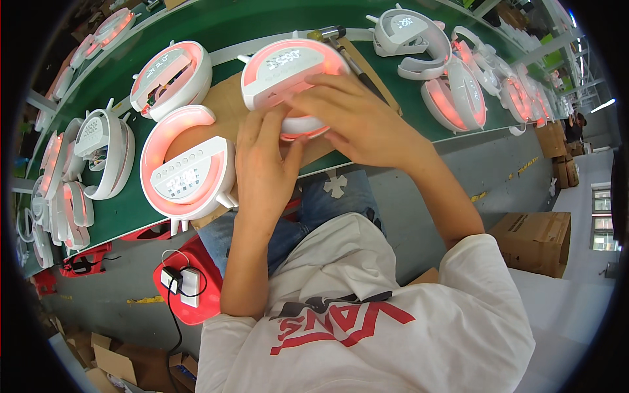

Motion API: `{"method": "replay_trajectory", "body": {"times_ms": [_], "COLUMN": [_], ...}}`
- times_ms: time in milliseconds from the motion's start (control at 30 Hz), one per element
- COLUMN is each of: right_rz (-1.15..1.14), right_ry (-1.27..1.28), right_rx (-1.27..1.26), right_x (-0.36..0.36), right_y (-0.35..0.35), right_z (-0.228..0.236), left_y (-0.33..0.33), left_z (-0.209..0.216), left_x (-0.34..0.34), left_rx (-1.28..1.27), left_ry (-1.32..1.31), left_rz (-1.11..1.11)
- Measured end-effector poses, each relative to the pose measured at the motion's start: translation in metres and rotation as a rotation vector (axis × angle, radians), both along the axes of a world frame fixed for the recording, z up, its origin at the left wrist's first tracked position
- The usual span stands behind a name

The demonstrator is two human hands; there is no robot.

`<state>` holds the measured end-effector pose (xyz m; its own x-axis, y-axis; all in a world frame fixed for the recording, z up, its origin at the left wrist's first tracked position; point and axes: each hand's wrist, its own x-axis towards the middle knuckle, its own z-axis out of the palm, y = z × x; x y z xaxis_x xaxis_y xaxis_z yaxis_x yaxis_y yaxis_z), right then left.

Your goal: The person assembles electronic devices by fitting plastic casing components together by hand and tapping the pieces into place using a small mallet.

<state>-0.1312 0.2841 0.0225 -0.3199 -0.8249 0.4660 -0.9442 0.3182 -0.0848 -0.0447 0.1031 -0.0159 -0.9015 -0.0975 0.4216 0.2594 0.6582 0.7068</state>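
Note:
A white round clock lamp (285,73) with a lit display and a ring glowing pinkish red lies before me on the bench. My left hand (265,154) has its fingers bent against the near left part of the ring. From the right, my right hand (367,121) reaches over, its fingers curled onto the lamp's front and near rim. The fingertips of both hands come close together there and partly hide the lower ring. Just left of my left hand lies a second glowing clock lamp (157,147), its panel with a row of buttons facing up.
Brown cardboard (226,98) lies under the lamps on the green bench (242,23). A tool with a yellow and black handle (325,33) rests beyond the lamp. More lamps (173,75) stand left and right (452,98). A red stool (203,304) holds a power adapter and cables.

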Motion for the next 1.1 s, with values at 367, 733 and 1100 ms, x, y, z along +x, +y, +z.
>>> {"method": "replay_trajectory", "body": {"times_ms": [367, 733, 1100], "right_rz": [-0.731, -0.608, -0.378], "right_ry": [-0.385, -1.315, -0.664], "right_rx": [-0.013, -0.672, -0.793], "right_x": [0.01, 0.024, 0.015], "right_y": [0.074, 0.089, 0.047], "right_z": [-0.037, -0.007, -0.032], "left_y": [0.037, 0.007, 0.008], "left_z": [0.033, 0.031, 0.004], "left_x": [-0.037, -0.025, -0.013], "left_rx": [-0.531, -0.532, -0.134], "left_ry": [0.009, 0.134, 0.061], "left_rz": [-0.043, 0.038, 0.147]}}
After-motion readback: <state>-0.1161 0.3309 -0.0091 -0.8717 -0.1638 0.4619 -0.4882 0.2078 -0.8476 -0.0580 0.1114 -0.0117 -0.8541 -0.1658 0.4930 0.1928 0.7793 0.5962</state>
